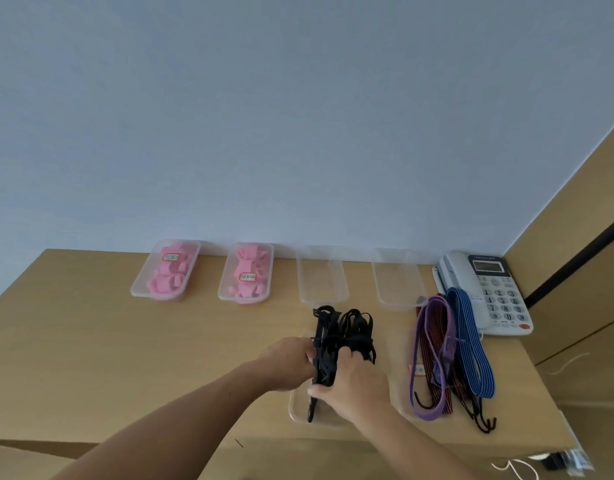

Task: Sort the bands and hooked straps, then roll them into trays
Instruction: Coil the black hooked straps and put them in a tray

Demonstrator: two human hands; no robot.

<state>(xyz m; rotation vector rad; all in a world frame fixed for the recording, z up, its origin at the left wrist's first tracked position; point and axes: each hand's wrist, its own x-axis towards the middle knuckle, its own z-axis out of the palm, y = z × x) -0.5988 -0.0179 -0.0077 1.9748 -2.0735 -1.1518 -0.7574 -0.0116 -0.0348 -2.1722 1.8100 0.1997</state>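
both arms stretched toward 12 o'clock; left hand (291,362) and right hand (355,381) gripped the black bands (348,332), fingers curled, mostly hiding a clear tray (297,412).

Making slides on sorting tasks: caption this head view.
Left hand and right hand grip a bundle of black bands over a clear tray; hooked straps lie to the right.

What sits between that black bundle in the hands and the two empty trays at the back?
Nothing visible. The left hand and right hand grip the black bundle, whose far loops almost reach the nearer empty tray. The coloured hooked straps lie off to the right, by the other empty tray.
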